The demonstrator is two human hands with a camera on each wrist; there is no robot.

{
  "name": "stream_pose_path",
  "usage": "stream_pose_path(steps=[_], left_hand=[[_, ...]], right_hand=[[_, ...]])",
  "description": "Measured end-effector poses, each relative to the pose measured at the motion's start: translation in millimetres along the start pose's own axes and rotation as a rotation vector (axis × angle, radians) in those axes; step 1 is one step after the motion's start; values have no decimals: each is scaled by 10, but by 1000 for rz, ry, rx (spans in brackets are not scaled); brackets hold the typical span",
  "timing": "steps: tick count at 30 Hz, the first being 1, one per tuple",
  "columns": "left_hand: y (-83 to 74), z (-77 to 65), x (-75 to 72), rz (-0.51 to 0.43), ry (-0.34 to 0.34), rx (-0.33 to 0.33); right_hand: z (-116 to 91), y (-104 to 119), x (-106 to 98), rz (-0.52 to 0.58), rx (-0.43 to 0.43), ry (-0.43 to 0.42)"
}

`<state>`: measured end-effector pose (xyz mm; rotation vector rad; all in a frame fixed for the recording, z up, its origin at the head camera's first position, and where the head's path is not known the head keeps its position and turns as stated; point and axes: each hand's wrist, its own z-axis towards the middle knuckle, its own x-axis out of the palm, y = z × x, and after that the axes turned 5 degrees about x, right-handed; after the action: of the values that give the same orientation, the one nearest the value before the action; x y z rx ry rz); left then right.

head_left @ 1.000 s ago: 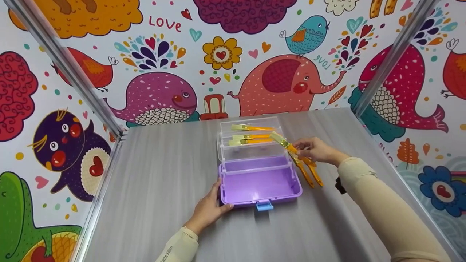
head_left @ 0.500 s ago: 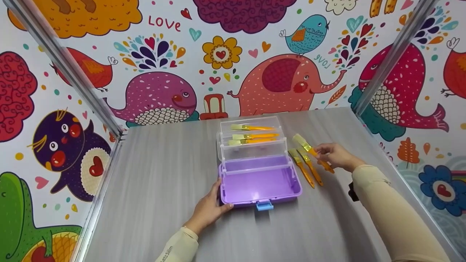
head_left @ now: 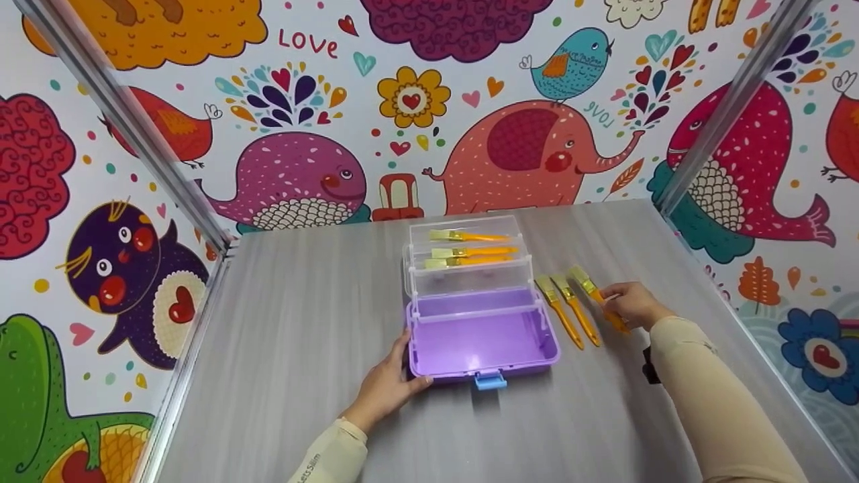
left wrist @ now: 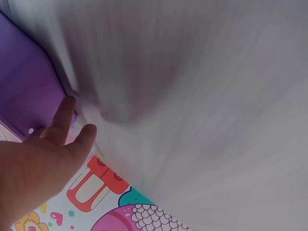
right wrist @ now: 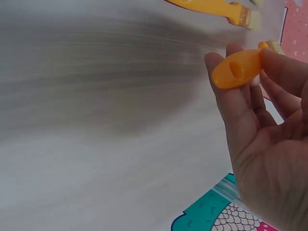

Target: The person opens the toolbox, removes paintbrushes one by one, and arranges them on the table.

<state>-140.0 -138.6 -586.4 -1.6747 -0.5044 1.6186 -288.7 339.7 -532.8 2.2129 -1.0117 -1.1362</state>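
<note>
Head view: right grip (head_left: 635, 306), closed in a pinch, held a brush (head_left: 591, 289) right of the purple box (head_left: 480, 341).
A light pinch, clear of the two brushes (head_left: 562, 315) nearer the box, seemed best; left grip (head_left: 382, 394), fingers extended, touched the box.

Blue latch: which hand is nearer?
Left: left hand holds the purple box at its near left corner, left of the blue latch; right hand holds a paintbrush, farther right.
</note>
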Motion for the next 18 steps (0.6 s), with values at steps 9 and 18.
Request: stream_pose_path(steps=[9,18], left_hand=[[5,-3,-4,2,-1,3],[-18,-14,-9,9,13,-12]], right_hand=[[131,-60,40,-8,59,-28],[203,-56,111,-40,87,-52]])
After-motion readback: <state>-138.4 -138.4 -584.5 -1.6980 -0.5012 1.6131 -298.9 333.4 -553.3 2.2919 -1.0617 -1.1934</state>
